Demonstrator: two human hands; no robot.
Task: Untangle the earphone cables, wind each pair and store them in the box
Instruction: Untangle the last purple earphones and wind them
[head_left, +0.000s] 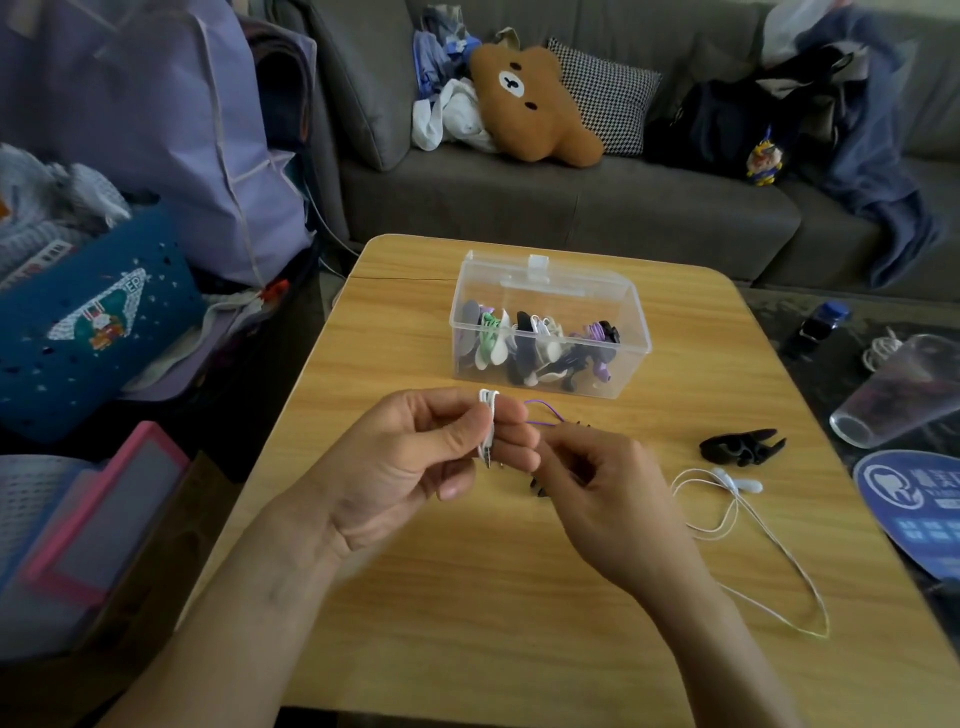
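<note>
My left hand (421, 462) pinches a small wound bundle of white earphone cable (488, 415) above the middle of the wooden table (467, 597). My right hand (597, 499) is beside it, fingers curled on a thin purple cable (540, 413) that loops up between the hands. A black winder piece (540, 488) peeks out under my right hand. Behind the hands stands the clear plastic box (550, 325), lid open, holding several wound earphones on winders. A loose white earphone pair (737, 499) trails across the table at the right. A black winder clip (737, 447) lies near it.
A tipped clear glass (898, 395) and a blue round card (914, 504) lie at the table's right edge. A grey sofa (571, 202) with a bear cushion (535, 104) stands behind. Bags and a pink-framed item (104, 509) crowd the left side.
</note>
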